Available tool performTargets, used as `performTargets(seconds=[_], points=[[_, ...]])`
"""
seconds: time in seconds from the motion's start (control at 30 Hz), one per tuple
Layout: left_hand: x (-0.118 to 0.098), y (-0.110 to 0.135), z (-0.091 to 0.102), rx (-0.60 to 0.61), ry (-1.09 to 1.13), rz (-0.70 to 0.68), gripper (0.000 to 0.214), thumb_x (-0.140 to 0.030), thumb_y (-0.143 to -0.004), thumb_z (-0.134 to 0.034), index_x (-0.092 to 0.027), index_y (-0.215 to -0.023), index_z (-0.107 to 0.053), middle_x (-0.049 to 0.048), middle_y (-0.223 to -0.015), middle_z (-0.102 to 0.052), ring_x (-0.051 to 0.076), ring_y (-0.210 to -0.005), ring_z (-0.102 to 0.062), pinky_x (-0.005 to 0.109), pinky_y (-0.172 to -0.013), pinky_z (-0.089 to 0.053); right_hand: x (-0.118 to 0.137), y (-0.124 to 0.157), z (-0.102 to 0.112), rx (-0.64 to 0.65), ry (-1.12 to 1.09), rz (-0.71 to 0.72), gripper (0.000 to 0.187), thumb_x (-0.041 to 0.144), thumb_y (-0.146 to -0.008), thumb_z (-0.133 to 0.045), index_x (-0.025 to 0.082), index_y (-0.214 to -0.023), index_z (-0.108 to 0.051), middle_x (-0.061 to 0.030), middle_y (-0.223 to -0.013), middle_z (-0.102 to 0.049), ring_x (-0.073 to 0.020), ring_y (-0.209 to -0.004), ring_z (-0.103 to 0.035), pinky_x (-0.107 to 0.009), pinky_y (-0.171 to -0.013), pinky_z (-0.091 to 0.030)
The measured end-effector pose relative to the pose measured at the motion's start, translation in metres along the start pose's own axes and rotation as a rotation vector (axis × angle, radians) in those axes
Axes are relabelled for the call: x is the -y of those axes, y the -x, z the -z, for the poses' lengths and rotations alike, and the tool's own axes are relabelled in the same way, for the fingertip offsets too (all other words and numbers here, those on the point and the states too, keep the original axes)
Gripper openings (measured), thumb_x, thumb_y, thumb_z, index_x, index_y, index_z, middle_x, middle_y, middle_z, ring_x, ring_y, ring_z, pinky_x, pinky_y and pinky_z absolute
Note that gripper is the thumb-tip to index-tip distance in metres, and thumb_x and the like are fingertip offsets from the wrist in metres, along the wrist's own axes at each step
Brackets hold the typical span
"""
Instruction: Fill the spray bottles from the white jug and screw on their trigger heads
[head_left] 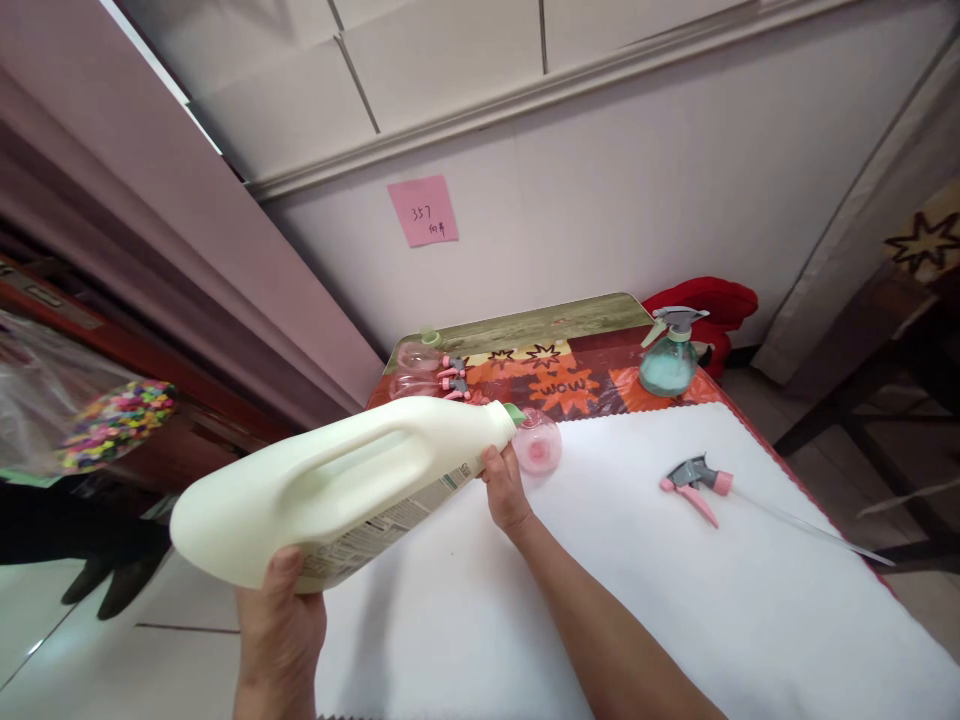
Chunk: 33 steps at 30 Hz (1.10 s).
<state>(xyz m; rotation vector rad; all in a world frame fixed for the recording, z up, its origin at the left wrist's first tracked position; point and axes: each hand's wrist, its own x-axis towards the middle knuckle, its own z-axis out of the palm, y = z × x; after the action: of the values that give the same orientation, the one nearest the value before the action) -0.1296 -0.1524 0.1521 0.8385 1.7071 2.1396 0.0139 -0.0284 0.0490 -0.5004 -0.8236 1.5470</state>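
A large pale detergent jug (352, 450) is tipped almost flat, its green spout (514, 413) pointing right. My left hand (283, 610) grips it near the base from below, thumb on the side. Around the neck end my right hand (504, 490) is closed, thumb on the jug and its other fingers hidden beneath. Just past the spout stands a round pink clear bottle (541, 445) without a sprayer; whether liquid is flowing into it I cannot tell. A grey and pink spray head (697, 485) with a long clear tube lies on the white cloth (622, 590) to the right.
A blue-green spray bottle (669, 360) stands at the table's back right. Two pink spray bottles (416, 385) lie at the back left beside a small green cap (430, 336). A pink note (424, 211) is on the wall. A person's dark shoes (120, 580) show at left.
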Motion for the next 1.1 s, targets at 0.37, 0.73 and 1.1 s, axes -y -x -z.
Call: performTargets(seconds=[0.37,0.73,1.1], points=[[0.0014,0.0006,0.0024,0.024,-0.003,-0.029,0.046,-0.042,-0.063,-0.082,-0.026,-0.104,-0.071,-0.0005,-0.116,-0.073,0.028,-0.124,-0.059,0.043,-0.113,-0.043,0.0004,-0.0004,-0.0004,0.003,0.015,0.010,0.054,0.065,-0.081,-0.061,0.018,-0.108,-0.061,0.0003,-0.075,-0.052,-0.0114,-0.061,-0.040,-0.023,-0.052,-0.039],[0.0015,-0.0016,0.0035,0.032,0.012,-0.027,0.045,-0.043,-0.063,-0.084,-0.025,-0.102,-0.072,0.0000,-0.117,-0.072,0.027,-0.124,-0.058,0.042,-0.115,-0.040,-0.0045,-0.0004,0.0012,0.016,-0.054,0.005,0.052,0.061,-0.083,-0.064,0.017,-0.110,-0.061,-0.0002,-0.080,-0.055,-0.0101,-0.062,-0.040,-0.021,-0.052,-0.037],[0.0037,-0.0024,0.0072,0.021,0.014,0.001,0.049,-0.046,-0.059,-0.086,-0.028,-0.103,-0.073,-0.0036,-0.123,-0.071,0.027,-0.127,-0.057,0.040,-0.113,-0.043,-0.0080,-0.0008,0.0035,0.010,-0.037,0.013,0.051,0.061,-0.084,-0.063,0.017,-0.110,-0.060,0.0008,-0.079,-0.053,-0.0094,-0.060,-0.037,-0.020,-0.052,-0.037]])
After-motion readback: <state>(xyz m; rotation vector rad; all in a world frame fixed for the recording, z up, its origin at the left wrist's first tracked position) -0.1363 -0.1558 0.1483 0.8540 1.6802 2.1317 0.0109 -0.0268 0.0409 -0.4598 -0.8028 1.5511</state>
